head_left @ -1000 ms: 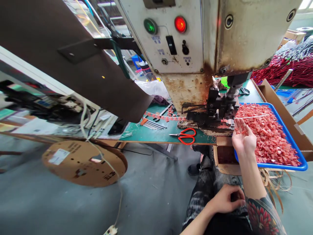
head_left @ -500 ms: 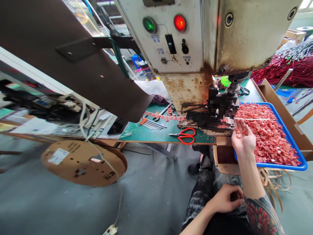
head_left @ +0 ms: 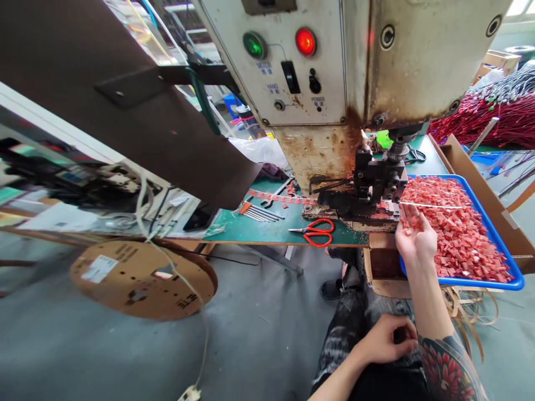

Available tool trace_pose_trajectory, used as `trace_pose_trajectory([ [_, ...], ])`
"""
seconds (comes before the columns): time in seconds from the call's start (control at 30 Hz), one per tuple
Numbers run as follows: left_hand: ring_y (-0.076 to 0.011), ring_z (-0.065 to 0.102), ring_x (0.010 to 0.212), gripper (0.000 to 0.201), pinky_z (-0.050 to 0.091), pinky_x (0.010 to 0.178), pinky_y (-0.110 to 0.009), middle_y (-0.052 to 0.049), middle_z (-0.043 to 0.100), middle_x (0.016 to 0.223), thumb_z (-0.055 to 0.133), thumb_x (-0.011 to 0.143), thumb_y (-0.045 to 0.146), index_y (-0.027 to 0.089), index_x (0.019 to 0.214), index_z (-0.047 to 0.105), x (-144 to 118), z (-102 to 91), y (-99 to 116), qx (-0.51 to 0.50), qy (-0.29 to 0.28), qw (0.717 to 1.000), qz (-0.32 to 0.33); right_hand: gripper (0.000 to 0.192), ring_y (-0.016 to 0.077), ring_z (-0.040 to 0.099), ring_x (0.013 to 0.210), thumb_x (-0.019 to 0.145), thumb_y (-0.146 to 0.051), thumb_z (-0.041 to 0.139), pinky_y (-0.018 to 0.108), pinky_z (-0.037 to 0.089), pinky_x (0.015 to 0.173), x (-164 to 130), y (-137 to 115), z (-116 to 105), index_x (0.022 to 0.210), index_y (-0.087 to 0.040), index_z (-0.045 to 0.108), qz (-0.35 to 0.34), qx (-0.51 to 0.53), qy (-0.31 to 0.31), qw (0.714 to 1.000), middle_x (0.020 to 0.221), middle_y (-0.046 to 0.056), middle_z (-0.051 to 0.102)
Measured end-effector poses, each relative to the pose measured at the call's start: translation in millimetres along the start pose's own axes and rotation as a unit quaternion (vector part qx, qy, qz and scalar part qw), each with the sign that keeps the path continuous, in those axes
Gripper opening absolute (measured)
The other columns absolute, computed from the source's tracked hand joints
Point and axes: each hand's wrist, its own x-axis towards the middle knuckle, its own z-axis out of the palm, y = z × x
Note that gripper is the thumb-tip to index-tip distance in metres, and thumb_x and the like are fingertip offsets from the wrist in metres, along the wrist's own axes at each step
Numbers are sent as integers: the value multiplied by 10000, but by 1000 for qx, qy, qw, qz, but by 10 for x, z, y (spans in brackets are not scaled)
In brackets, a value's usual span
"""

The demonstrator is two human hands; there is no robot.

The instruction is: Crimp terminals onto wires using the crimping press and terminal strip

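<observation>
Cardboard reel [head_left: 142, 278] is lying on the floor, one only; I am seeing one pair of scissors [head_left: 316, 231] on the mat. My left hand [head_left: 382, 340] is resting curled on my lap, holding nothing I can see. My right hand [head_left: 413, 239] is cupping, fingers apart, several small red pieces [head_left: 460, 234] beside the blue tray [head_left: 507, 253], heaped beyond counting.

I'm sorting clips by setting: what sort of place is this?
Most likely a small wire-harness factory workstation: a worn bench press with motor and power lamps, a blue tray heaped with small red parts, and bundled red wires behind.
</observation>
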Motion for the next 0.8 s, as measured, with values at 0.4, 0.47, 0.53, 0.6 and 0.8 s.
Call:
trace_pose_trajectory([
  [0.4, -103, 455, 612, 71, 362, 616, -213, 38, 515, 630, 695, 793, 197, 135, 778, 664, -5, -1, 36, 3, -4, 1000, -21, 290, 119, 762, 972, 942, -136, 438, 271, 546, 1070, -24, -24, 38, 859, -165, 714, 13, 20, 18, 1000, 916, 56, 784],
  [0.47, -103, 455, 613, 78, 359, 611, -213, 36, 517, 634, 690, 799, 204, 136, 776, 660, -6, -1, 32, 8, -5, 1000, -22, 298, 117, 761, 974, 947, -131, 430, 264, 541, 1075, -32, -31, 49, 863, -161, 715, 15, 19, 21, 999, 909, 55, 780],
  [0.53, -105, 463, 618, 83, 364, 614, -213, 33, 527, 642, 687, 807, 213, 138, 782, 661, -7, -2, 29, 13, -5, 1000, -23, 315, 112, 762, 958, 955, -131, 420, 252, 539, 1072, -42, -43, 65, 842, -162, 712, 16, 18, 23, 999, 892, 48, 775],
  [0.6, -106, 470, 622, 88, 374, 625, -214, 32, 536, 646, 692, 811, 223, 141, 793, 665, -9, -3, 29, 18, -3, 1000, -24, 326, 109, 761, 947, 959, -134, 413, 244, 543, 1065, -51, -52, 79, 830, -166, 710, 14, 17, 25, 999, 891, 44, 771],
  [0.8, -113, 482, 629, 134, 402, 644, -219, 24, 564, 648, 717, 817, 271, 140, 813, 692, -16, -4, 42, 16, 1, 999, -49, 270, 119, 749, 974, 914, -127, 450, 266, 546, 1062, -41, -28, 50, 831, -160, 705, 2, -12, 26, 1000, 942, 65, 759],
])
